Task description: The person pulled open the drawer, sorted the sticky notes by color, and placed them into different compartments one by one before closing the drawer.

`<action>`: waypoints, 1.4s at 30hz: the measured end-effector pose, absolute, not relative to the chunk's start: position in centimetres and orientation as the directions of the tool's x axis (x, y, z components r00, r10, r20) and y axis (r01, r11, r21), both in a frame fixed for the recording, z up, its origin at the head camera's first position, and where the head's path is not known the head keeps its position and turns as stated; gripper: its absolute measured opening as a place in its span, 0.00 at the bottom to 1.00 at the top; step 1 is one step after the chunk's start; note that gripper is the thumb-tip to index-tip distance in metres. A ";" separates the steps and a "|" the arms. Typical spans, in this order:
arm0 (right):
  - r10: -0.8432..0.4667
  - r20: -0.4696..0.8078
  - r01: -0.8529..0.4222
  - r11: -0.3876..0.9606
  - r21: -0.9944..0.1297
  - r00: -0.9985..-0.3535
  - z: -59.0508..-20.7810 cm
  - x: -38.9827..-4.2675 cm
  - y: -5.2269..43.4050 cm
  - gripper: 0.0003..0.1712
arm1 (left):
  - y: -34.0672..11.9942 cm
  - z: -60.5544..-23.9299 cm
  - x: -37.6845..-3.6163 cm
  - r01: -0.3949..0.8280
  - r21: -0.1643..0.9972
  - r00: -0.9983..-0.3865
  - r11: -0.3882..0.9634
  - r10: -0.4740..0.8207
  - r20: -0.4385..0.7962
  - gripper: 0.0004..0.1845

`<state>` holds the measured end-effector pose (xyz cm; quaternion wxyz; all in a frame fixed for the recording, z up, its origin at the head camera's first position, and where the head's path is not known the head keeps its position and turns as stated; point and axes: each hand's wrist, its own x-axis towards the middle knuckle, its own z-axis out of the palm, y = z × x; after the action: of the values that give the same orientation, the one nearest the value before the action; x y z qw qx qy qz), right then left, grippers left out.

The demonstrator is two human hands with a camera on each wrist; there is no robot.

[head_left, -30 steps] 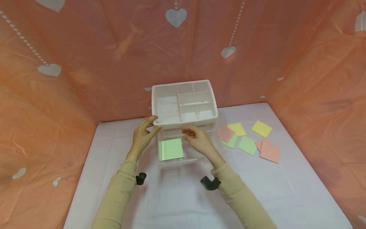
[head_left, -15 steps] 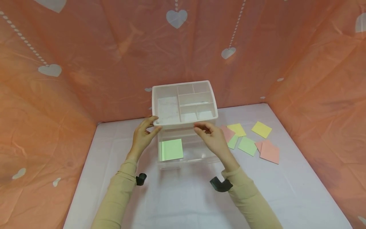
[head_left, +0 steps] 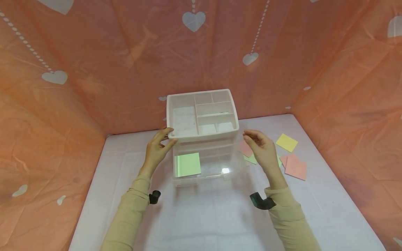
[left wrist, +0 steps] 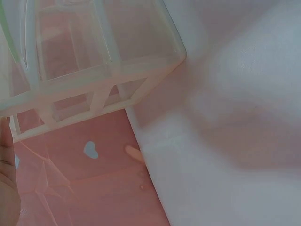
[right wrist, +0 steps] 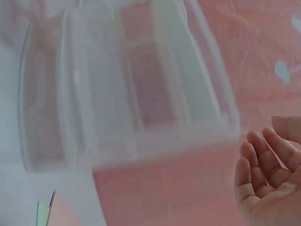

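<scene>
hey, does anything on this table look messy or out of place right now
Mostly tidy. The loose sticky notes right of the white organizer lie scattered, at mixed angles and partly overlapping, some hidden behind the right hand. The clear drawer stands pulled out, one green note flat inside. Nothing looks spilled or damaged.

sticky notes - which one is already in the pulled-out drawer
The green sticky note, lying flat at the left of the clear drawer. All the other notes, pink, yellow and green, lie loose on the table right of the organizer.

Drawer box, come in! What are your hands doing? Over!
Left hand grips organizer corner. Right hand open, empty, beside it. Green note in open drawer. Nothing blocking.
</scene>
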<state>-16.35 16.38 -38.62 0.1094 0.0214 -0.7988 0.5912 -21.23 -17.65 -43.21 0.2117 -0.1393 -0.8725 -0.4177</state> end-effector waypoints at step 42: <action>0.091 -0.186 0.201 0.628 -0.752 -0.978 -48.0 -19.3 27.5 0.31 | -17.7 -43.2 -21.1 0.398 0.692 -0.887 0.602 0.060 0.458 0.22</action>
<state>-19.31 27.51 -47.96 -0.0650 -0.0810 -0.8999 0.4236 -21.15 -17.66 -43.16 0.1986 -0.1311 -0.8727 -0.4263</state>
